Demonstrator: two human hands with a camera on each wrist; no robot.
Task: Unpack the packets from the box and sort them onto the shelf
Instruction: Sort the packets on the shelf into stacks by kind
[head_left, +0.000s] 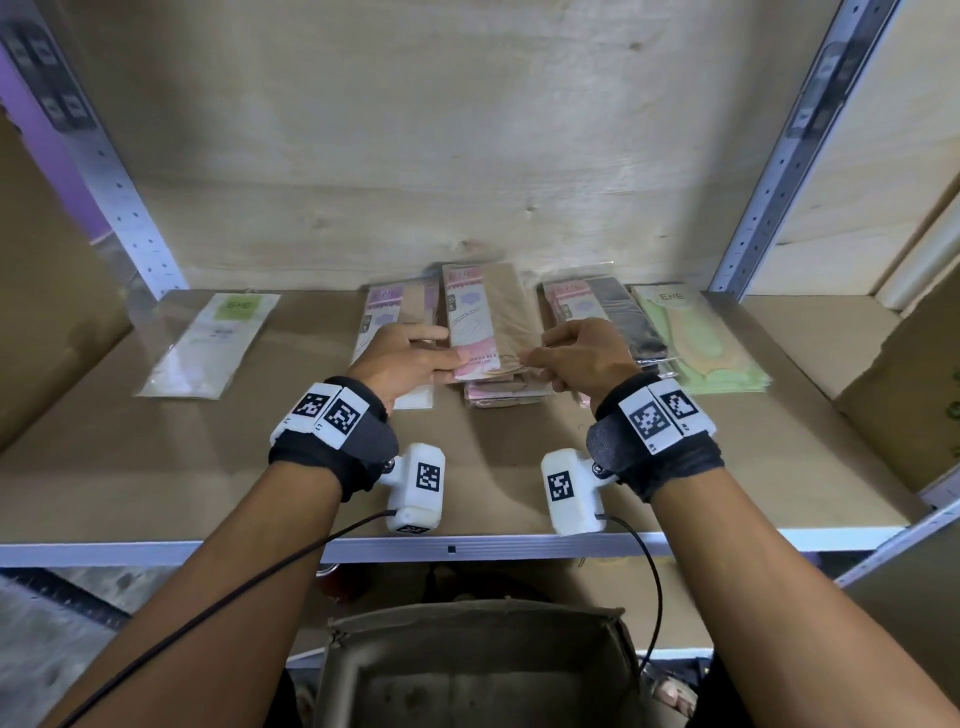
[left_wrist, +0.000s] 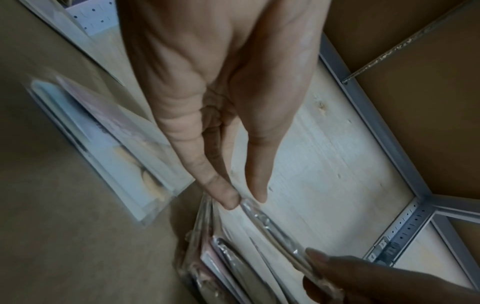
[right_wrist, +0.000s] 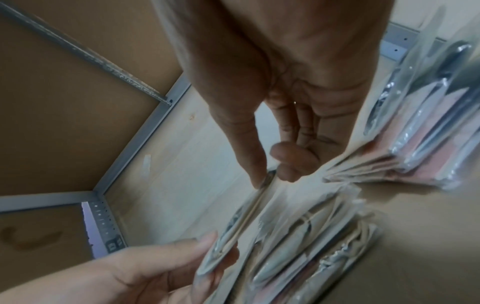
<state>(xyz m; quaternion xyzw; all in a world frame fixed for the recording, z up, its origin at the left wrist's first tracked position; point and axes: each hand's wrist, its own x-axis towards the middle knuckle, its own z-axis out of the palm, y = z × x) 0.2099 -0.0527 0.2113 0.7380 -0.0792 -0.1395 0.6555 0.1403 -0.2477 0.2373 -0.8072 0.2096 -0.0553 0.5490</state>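
1. Lone green-labelled packet (head_left: 208, 343): flat near the shelf (head_left: 156, 467) board's left edge.
2. Left hand (head_left: 402, 358): thumb and fingers pinch the beige packet's (head_left: 485, 322) left edge.
3. Beige packet: held between both hands above the middle stack (head_left: 506, 392).
4. Right hand (head_left: 579, 356): thumb and forefinger pinch its right edge.
5. Green stack (head_left: 698, 343): toward the right edge.

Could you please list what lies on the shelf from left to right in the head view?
Lone green-label packet → pink packet under the left hand → beige packet held by both hands over a stack → black packet stack → green packet stack.
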